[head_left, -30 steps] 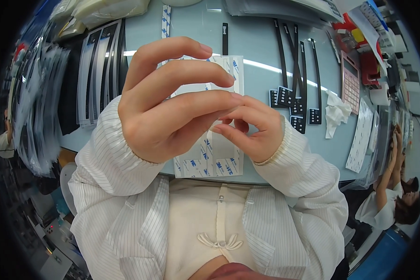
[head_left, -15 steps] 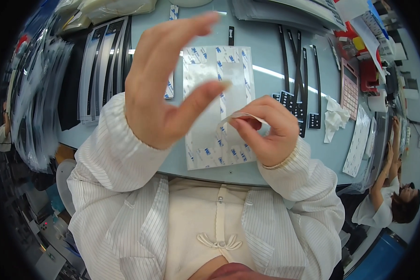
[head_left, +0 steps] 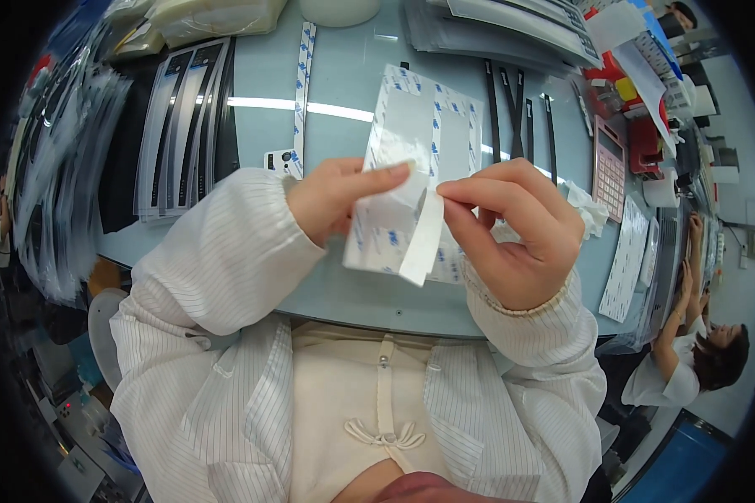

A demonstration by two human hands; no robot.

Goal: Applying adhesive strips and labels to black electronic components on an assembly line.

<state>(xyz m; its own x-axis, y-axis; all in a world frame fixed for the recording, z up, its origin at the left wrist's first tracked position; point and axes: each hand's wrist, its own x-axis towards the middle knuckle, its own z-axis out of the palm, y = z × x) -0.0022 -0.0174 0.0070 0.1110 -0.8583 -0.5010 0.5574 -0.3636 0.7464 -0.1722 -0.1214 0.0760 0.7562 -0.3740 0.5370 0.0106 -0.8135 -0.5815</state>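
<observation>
A pale rectangular sheet (head_left: 455,130) with bands of blue-printed adhesive backing sits tilted in front of me. My left hand (head_left: 331,199) is closed on its left edge, thumb on the top face, the other fingers mostly hidden beneath. Between the thumb and forefinger of my right hand (head_left: 524,230) is the upper end of a white paper strip (head_left: 424,239). That strip hangs down across the sheet's lower part, its free end pointing toward me. Whether it still sticks to the sheet anywhere I cannot tell.
Beyond my left hand lies a long adhesive-backed strip (head_left: 302,92). Clear-sleeved panels (head_left: 180,126) are stacked at left. Black strips (head_left: 512,109), crumpled tissue (head_left: 587,210), a pink calculator (head_left: 609,168) and a white patterned strip (head_left: 625,264) lie right. Another person (head_left: 679,360) is at far right.
My left hand came down from above the table and took the sheet's left edge. The sheet has tilted and turned. My right hand moved right, and more of the white strip hangs free.
</observation>
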